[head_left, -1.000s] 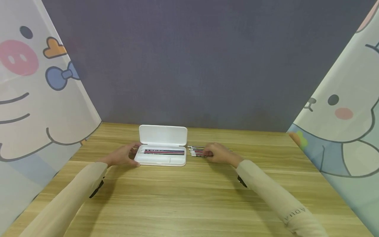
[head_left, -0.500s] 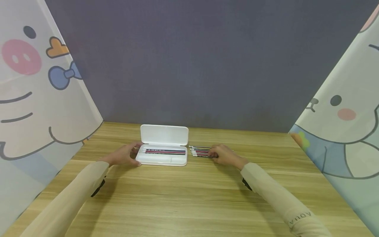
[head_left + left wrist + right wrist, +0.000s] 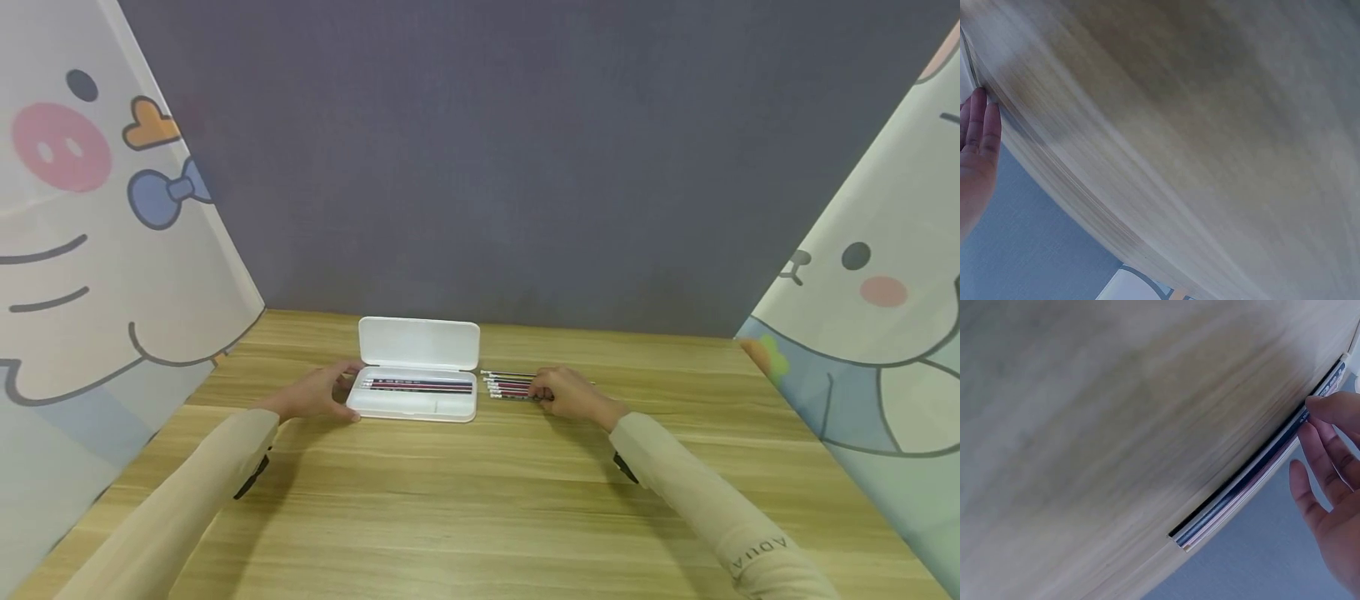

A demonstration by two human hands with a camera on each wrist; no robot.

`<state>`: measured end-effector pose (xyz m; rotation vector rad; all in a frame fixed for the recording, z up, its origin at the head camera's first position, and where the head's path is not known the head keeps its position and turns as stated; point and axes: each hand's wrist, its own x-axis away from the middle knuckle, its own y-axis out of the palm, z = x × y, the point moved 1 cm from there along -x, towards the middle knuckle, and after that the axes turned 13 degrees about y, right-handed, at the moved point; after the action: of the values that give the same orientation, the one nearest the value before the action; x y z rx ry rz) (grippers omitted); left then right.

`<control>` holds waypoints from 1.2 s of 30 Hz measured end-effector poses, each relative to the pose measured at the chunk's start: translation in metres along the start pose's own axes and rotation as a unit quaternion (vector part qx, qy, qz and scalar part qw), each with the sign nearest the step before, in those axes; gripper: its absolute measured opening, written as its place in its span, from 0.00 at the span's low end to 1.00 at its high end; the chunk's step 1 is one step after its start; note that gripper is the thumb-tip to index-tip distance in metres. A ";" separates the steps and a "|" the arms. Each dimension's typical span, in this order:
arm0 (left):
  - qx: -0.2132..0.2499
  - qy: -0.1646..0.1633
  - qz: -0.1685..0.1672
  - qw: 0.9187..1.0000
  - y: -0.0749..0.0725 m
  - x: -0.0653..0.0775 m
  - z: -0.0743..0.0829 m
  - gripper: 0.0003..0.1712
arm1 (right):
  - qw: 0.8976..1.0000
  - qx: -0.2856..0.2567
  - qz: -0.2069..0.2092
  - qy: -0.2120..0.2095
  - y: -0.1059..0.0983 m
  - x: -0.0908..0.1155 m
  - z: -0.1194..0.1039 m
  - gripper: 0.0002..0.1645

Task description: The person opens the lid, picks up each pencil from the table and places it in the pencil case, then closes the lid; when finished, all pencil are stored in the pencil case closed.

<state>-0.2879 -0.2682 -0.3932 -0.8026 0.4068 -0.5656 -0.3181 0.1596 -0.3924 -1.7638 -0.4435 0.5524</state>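
An open white pencil case [image 3: 397,404] lies on the wooden table with its lid [image 3: 420,343] raised at the back. Several pencils [image 3: 431,386] lie side by side in its rear compartment. My left hand [image 3: 315,394] rests at the case's left end, thumb by the front corner and fingers by the back corner; the left wrist view shows straight fingers [image 3: 979,125] at the white edge. Right of the case is a row of loose pencils [image 3: 510,385], white ends toward it. My right hand [image 3: 570,394] pinches a dark pencil [image 3: 1229,495] at the near side between thumb and fingertips.
The wooden table [image 3: 450,500] stretches in front of the case and to both sides. A dark grey panel [image 3: 480,167] stands behind it. Cartoon-printed panels [image 3: 60,250] flank the table on the left and right.
My right hand has slid slightly right along the loose pencils, showing more of their white-ended halves. The left hand stays at the case. The whole view has shifted a little.
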 end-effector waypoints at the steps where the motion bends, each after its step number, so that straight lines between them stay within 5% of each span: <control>1: 0.000 -0.001 0.000 1.000 0.000 0.000 0.000 0.48 | 1.000 -0.001 0.000 -0.002 0.000 0.000 0.000 0.11; 36: 0.008 0.000 0.003 1.000 0.001 0.000 -0.001 0.48 | 1.000 0.000 -0.016 -0.003 -0.012 -0.011 -0.017 0.10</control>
<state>-0.2880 -0.2680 -0.3950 -0.7858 0.4035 -0.5630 -0.3176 0.1433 -0.3754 -1.7517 -0.4744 0.5362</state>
